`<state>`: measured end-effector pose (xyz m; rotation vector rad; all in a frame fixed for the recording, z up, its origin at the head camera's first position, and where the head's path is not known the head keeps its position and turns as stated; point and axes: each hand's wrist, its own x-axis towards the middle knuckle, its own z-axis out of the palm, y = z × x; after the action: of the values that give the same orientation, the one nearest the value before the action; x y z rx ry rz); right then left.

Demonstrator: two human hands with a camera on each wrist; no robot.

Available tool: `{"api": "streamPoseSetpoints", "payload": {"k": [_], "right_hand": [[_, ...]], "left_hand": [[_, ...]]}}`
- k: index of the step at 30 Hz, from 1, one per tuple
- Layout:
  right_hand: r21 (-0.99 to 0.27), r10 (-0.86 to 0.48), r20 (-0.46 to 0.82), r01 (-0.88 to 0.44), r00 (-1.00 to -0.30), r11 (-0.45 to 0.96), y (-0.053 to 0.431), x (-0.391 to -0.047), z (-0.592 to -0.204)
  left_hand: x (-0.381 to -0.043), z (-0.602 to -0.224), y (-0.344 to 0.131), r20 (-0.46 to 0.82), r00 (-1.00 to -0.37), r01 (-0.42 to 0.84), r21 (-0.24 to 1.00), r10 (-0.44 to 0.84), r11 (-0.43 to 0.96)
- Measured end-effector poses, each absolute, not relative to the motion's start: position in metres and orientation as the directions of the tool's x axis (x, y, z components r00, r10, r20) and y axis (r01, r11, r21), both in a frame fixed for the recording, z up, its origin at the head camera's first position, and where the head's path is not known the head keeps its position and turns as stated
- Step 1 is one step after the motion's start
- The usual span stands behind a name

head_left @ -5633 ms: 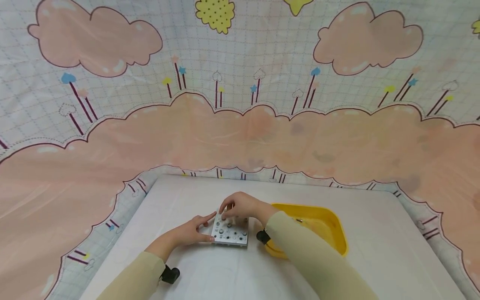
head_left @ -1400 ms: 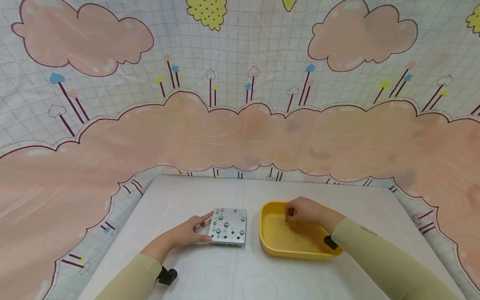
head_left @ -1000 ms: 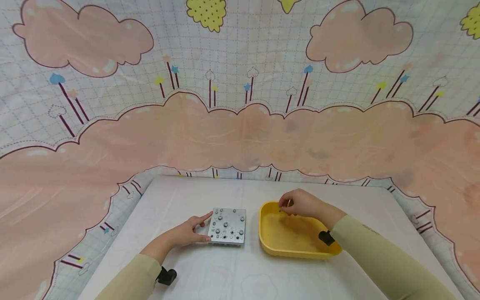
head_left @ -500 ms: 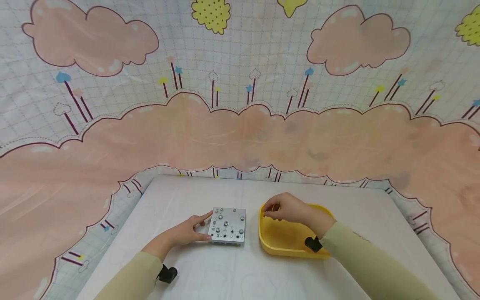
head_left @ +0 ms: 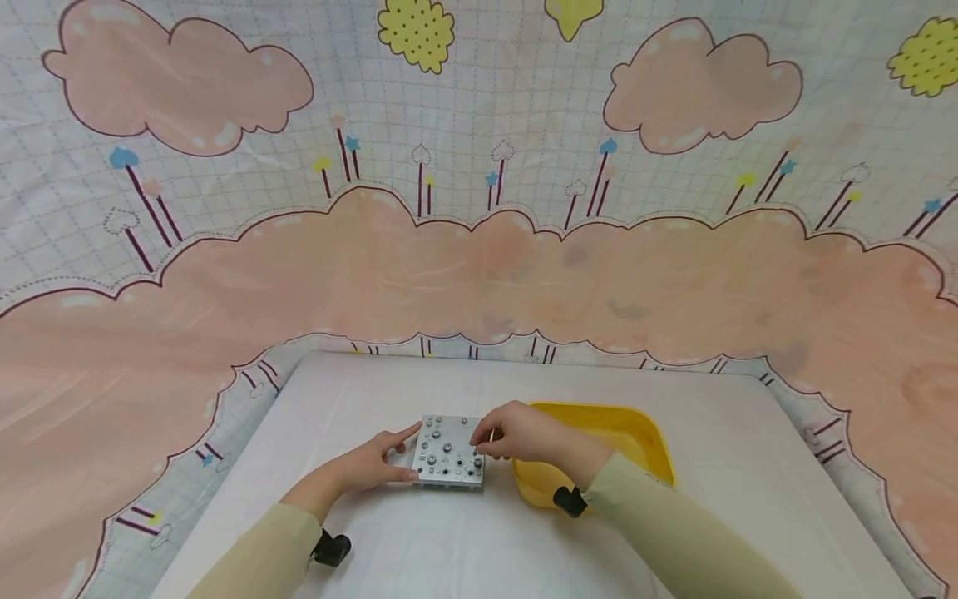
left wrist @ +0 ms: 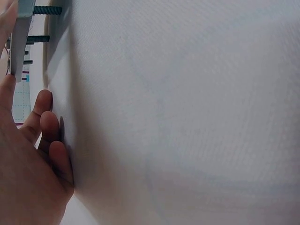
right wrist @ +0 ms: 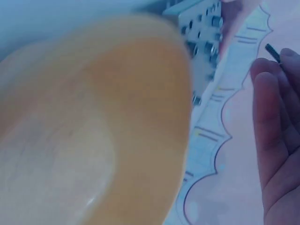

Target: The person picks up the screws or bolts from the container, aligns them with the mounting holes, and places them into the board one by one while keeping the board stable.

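Observation:
A square metal plate [head_left: 453, 433] with several socket-head screws and small holes lies on the white table. My left hand [head_left: 370, 462] holds it by the left side, index finger at the far corner and thumb at the near one. Threaded screw ends [left wrist: 48, 10] stick out of its underside in the left wrist view. Over the plate's right edge is my right hand [head_left: 524, 434], hiding part of it. Between thumb and fingers it pinches a small dark screw [right wrist: 272, 52], thread end showing in the right wrist view.
Just right of the plate stands a yellow plastic tray [head_left: 629, 409], partly behind the right forearm. It looms large and blurred in the right wrist view. White table surface [head_left: 419, 549] extends in front, and a patterned cloth [head_left: 449, 283] hangs behind.
My right hand has gone from the plate to the tray and come back left over the plate's right edge, carrying the small screw. My left hand keeps its hold on the plate.

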<state>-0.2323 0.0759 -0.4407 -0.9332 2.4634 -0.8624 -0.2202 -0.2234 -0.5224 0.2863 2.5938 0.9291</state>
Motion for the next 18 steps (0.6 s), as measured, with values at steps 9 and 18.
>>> {"api": "streamPoseSetpoints", "payload": {"k": [9,18], "right_hand": [[-0.518,-0.649,-0.180,-0.490,-0.739,0.702,0.048,-0.233,-0.447],[-0.430,-0.585,-0.235,-0.457,-0.776,0.779,0.033,-0.241,-0.460]], "left_hand": [[-0.219,-0.520,-0.222,-0.280,-0.911,0.060,0.637,0.303,0.769],[-0.221,-0.522,-0.223,-0.291,-0.905,0.059,0.637,0.310,0.769]]}}
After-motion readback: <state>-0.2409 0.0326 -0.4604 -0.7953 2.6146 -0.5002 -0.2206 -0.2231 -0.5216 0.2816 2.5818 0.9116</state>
